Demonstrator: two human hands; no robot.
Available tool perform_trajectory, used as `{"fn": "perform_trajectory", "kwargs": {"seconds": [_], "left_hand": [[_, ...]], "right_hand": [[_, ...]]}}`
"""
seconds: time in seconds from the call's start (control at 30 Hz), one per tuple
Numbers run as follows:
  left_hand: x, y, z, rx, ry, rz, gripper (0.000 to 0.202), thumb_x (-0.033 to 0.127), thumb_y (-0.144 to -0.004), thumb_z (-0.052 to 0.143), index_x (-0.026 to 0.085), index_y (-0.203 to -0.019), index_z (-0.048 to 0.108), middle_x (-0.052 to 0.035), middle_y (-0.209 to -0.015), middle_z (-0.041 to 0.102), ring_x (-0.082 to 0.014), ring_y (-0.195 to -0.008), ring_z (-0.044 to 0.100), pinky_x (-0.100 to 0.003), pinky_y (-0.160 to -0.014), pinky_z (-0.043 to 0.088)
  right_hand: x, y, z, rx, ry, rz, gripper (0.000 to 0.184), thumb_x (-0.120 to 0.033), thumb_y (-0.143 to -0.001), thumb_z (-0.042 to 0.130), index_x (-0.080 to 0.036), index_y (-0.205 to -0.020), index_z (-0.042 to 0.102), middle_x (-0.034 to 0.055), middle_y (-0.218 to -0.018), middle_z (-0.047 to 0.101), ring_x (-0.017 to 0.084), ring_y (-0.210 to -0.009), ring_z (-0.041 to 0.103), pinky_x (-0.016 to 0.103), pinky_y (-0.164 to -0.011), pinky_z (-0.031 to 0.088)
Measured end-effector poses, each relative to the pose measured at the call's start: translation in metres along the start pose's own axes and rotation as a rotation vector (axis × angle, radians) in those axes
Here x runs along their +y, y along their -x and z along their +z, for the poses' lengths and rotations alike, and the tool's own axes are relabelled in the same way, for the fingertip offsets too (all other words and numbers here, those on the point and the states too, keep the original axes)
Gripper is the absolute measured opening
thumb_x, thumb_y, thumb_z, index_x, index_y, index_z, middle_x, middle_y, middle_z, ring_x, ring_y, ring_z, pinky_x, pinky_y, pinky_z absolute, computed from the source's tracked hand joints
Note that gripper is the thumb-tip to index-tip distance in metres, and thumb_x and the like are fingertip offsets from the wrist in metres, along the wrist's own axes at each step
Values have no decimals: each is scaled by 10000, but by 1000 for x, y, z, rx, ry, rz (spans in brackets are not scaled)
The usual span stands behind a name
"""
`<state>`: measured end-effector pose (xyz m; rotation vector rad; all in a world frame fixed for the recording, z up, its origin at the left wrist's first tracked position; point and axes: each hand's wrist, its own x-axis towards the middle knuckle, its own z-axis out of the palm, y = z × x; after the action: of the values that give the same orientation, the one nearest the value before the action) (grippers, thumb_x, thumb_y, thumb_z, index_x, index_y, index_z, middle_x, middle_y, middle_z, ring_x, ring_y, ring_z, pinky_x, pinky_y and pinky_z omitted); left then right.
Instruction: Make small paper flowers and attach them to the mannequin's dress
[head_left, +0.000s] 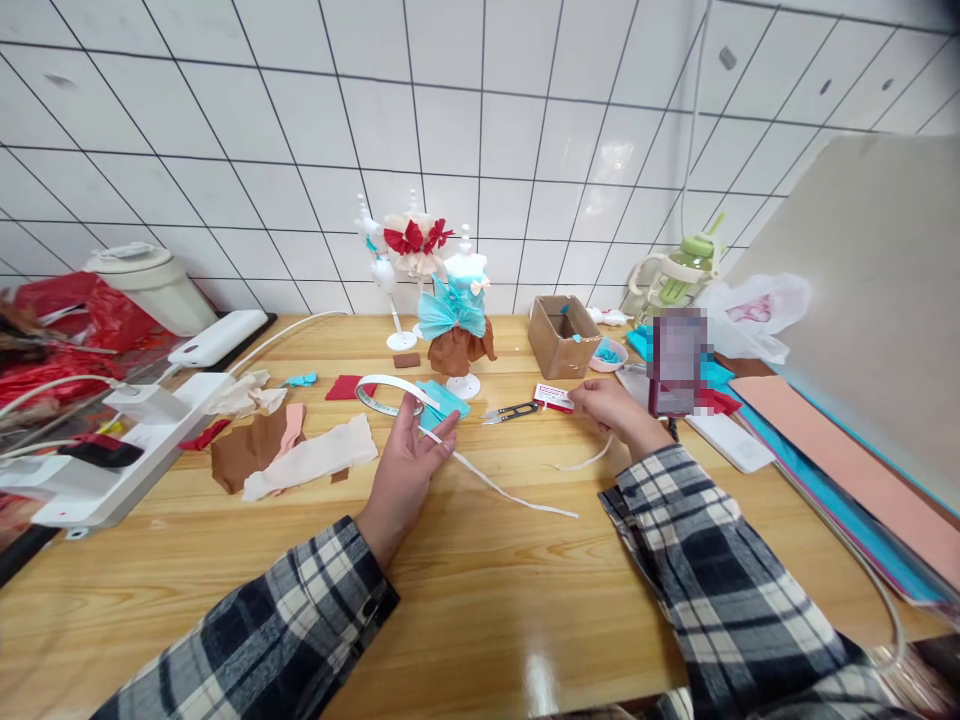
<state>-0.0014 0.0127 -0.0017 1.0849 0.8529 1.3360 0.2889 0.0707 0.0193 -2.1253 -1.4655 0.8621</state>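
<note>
My left hand [409,455] holds a roll of white tape [371,400], its fingers and thumb closed about the near side of the ring. From the roll a loose tape end [510,493] trails right over the table. My right hand [611,405] is closed, fingertips at the edge of a small red and white card [553,397]. A separate thin white strip [589,462] curves down from beneath this hand; the exact grip on it is hidden. Black thread snips [514,411] lie beside the card. Turquoise fabric [442,403] lies behind the roll.
Small dress forms [463,265] with turquoise, brown, cream and red fabric stand near the tiled wall. Right of them are a cardboard box [562,345], a pink bowl [607,355], a phone [679,360] and a green bottle [686,270]. Fabric scraps [315,458] and a power strip [135,450] lie left.
</note>
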Motion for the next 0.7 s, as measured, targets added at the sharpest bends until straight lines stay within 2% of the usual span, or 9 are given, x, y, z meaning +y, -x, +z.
{"fn": "perform_trajectory", "kwargs": {"seconds": [0.2, 0.43, 0.6, 0.7], "left_hand": [[-1, 0, -1, -8, 2, -10, 889, 196, -737, 719, 378, -1454, 226, -47, -1531, 260, -274, -1257, 506, -430, -1096, 365], [1, 1, 0, -22, -18, -12, 768, 203, -722, 719, 348, -1387, 364, -53, -1542, 238, -300, -1268, 490, -448, -1087, 362], [4, 1, 2, -10, -17, -18, 812, 202, -723, 717, 351, -1414, 317, -63, -1543, 232, -291, -1255, 505, -440, -1083, 366], [4, 2, 2, -8, -14, -15, 856, 208, -719, 724, 367, -1431, 274, -61, -1543, 233, -286, -1250, 511, -433, -1079, 374]], "right_hand": [[6, -10, 2, 11, 107, 91, 210, -340, -767, 552, -161, -820, 649, 26, -589, 582, 132, -440, 515, 244, -444, 371], [6, -11, 5, -29, 192, 110, 324, -433, -770, 586, -142, -886, 670, 30, -587, 609, 121, -416, 522, 229, -441, 377], [1, -7, 2, -55, 227, 103, 377, -477, -779, 577, -128, -879, 678, 72, -632, 652, 146, -413, 562, 255, -460, 406], [-1, -5, 4, -32, 255, 111, 395, -461, -807, 542, -122, -967, 666, 107, -717, 687, 173, -478, 610, 276, -513, 443]]}}
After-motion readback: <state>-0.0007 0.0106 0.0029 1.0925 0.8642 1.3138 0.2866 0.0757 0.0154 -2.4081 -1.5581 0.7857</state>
